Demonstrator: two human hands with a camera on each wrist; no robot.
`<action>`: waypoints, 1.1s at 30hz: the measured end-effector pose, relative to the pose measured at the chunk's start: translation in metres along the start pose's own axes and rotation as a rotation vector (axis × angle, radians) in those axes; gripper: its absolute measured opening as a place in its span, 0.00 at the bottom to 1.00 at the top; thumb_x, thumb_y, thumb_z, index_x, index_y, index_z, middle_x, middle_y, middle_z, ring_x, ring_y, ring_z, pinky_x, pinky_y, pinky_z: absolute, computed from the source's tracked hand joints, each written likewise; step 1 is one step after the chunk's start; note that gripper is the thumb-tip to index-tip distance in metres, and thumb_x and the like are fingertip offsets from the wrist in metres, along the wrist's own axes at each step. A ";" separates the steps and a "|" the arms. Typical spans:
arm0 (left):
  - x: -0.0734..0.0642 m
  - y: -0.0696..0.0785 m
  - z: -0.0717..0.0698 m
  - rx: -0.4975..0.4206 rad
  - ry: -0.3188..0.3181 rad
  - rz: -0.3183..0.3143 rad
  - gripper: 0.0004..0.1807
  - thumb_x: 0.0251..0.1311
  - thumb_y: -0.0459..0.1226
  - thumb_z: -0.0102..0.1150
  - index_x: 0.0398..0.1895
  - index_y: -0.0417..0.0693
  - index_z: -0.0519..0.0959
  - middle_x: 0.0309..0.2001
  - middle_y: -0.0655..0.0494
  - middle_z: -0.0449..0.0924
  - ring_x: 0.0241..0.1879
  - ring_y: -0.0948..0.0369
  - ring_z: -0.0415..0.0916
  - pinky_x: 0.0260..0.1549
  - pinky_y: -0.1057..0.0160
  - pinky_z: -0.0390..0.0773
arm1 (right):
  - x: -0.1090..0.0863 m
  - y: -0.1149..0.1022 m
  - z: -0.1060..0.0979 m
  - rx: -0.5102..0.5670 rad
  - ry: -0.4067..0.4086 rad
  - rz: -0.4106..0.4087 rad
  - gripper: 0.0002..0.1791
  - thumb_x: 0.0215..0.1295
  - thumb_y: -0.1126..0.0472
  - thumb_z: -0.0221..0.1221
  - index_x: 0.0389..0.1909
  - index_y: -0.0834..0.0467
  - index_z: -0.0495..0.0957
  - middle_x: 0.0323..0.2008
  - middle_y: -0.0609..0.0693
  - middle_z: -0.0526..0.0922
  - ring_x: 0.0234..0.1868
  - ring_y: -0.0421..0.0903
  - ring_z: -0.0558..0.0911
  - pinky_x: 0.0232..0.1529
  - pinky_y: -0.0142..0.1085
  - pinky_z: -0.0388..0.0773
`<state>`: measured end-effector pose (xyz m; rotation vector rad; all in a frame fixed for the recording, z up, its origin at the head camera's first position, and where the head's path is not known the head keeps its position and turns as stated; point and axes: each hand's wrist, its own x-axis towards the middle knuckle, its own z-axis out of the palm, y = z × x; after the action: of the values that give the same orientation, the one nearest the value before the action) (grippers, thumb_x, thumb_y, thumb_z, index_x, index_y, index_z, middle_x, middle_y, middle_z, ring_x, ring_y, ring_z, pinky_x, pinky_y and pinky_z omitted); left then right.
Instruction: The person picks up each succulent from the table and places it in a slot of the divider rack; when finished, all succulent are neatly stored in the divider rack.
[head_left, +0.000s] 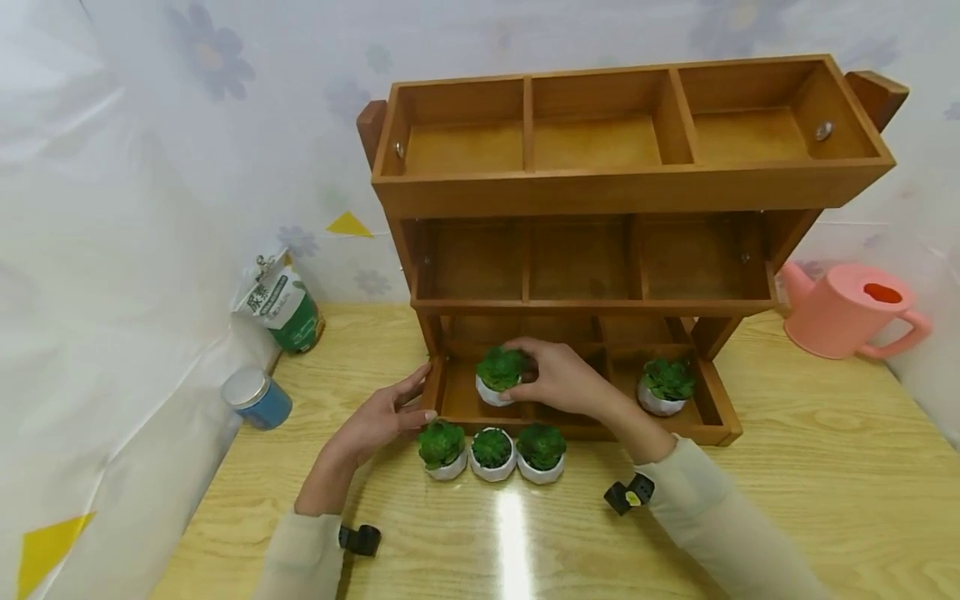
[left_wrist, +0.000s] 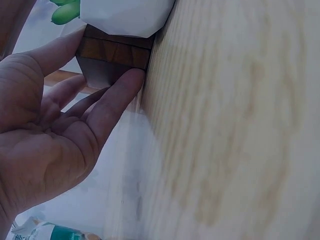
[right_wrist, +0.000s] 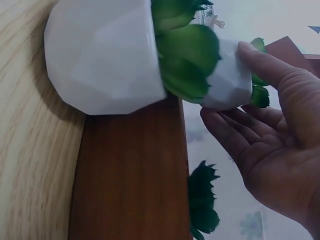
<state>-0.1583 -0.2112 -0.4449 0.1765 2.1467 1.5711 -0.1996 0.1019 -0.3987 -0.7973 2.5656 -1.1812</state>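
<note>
Right hand (head_left: pixel 558 379) hides pot (head_left: pixel 495 390) (partly).

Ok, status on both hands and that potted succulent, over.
Right hand holds potted succulent in wooden shelf bottom tier, left compartment. Left hand open, fingertips touching shelf's left corner. Three pots lined up in front.

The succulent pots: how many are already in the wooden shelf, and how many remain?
One succulent pot already sits in the bottom tier's right compartment. The right hand holds a second pot at the left compartment, while the left hand touches the shelf corner. Three pots remain on the table; both upper tiers hold nothing.
</note>
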 end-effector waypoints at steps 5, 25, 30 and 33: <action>0.000 -0.001 0.000 -0.017 0.007 -0.009 0.43 0.70 0.43 0.62 0.81 0.71 0.51 0.82 0.44 0.46 0.77 0.44 0.58 0.58 0.51 0.82 | 0.007 0.000 0.006 -0.007 -0.034 0.009 0.37 0.57 0.48 0.75 0.66 0.54 0.74 0.47 0.47 0.87 0.43 0.39 0.85 0.44 0.37 0.84; -0.002 -0.002 -0.003 -0.025 -0.036 -0.013 0.43 0.73 0.43 0.59 0.82 0.69 0.47 0.81 0.38 0.43 0.71 0.38 0.66 0.60 0.45 0.80 | 0.032 -0.002 0.034 -0.206 -0.135 -0.042 0.37 0.61 0.47 0.72 0.68 0.57 0.71 0.55 0.50 0.84 0.51 0.43 0.84 0.54 0.41 0.82; -0.002 -0.001 -0.002 -0.038 -0.029 -0.022 0.43 0.72 0.44 0.60 0.82 0.71 0.48 0.82 0.40 0.44 0.71 0.39 0.67 0.60 0.45 0.80 | 0.037 -0.002 0.040 -0.234 -0.147 -0.049 0.35 0.63 0.50 0.71 0.68 0.58 0.71 0.57 0.52 0.84 0.54 0.47 0.84 0.57 0.44 0.82; -0.002 -0.001 -0.002 -0.044 -0.031 -0.023 0.42 0.72 0.44 0.60 0.81 0.73 0.48 0.82 0.41 0.44 0.71 0.40 0.67 0.60 0.46 0.80 | 0.039 -0.002 0.042 -0.253 -0.149 -0.040 0.35 0.63 0.50 0.70 0.67 0.57 0.71 0.58 0.52 0.83 0.56 0.48 0.83 0.58 0.44 0.81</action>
<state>-0.1575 -0.2136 -0.4449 0.1605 2.0813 1.5906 -0.2145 0.0523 -0.4236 -0.9544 2.6158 -0.7824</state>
